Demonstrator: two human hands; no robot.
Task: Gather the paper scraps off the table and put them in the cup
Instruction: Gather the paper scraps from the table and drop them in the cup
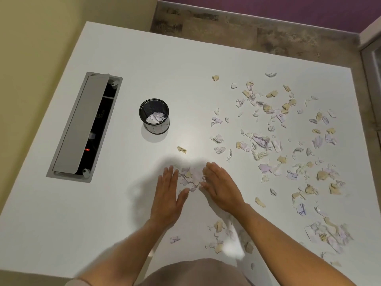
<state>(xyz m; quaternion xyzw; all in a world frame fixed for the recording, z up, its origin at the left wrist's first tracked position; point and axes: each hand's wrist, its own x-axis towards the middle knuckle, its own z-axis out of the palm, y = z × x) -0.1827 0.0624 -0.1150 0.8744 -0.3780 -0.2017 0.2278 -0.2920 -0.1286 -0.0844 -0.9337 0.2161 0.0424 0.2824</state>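
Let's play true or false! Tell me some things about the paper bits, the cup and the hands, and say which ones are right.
1. The black mesh cup already has some paper in it. True.
2. The left hand and right hand lie flat on either side of a small pile of scraps. True.
3. The cup is lying on its side. False: it stands upright on the white table.
4. Most loose scraps lie to the left of the cup. False: they are spread to its right, with more near the person.
5. The grey cable hatch in the table is to the left of the cup. True.
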